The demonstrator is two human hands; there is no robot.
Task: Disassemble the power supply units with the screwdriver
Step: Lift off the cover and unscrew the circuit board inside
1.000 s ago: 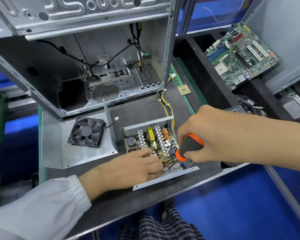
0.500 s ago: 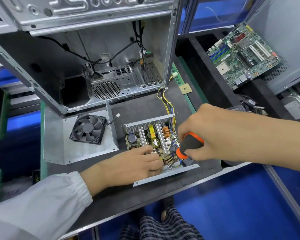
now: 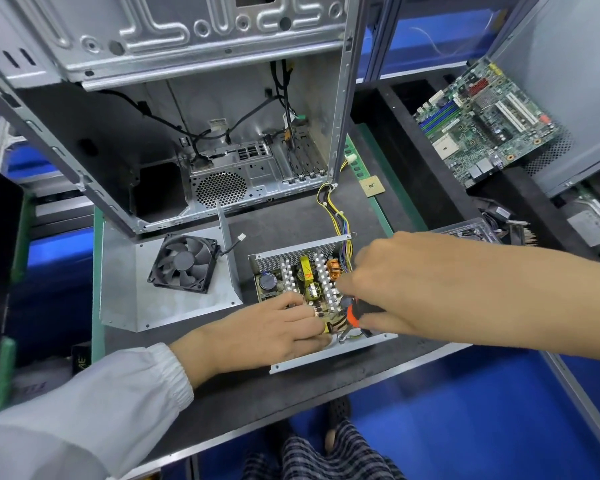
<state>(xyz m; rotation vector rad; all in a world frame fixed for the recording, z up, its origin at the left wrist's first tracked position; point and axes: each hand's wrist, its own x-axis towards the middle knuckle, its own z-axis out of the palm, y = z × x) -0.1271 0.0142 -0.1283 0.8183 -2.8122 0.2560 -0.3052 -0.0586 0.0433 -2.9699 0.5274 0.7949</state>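
A: Why do we keep our left hand [image 3: 267, 332] flat on the opened silver power supply unit with its crowded circuit board [image 3: 305, 289]?

B: To pin it to the dark counter [image 3: 284, 223], we judge, so it won't skate while we turn. Its fingers lie fairly straight, pressing on the board's near edge and gripping nothing.

A: And our right hand [image 3: 395, 289]?

B: Curled tight round the orange-and-black screwdriver [image 3: 355, 315], which slants down towards the unit's near right corner. The tip is hidden, so we cannot tell if it sits in a screw.

A: So the unit lies right beneath both hands?

B: Yes, at the counter's front edge, with its yellow and black wire bundle [image 3: 331, 209] trailing back to the bare grey metal computer case [image 3: 194, 109]. The black fan on its bent grey cover plate [image 3: 184, 268] lies just left.
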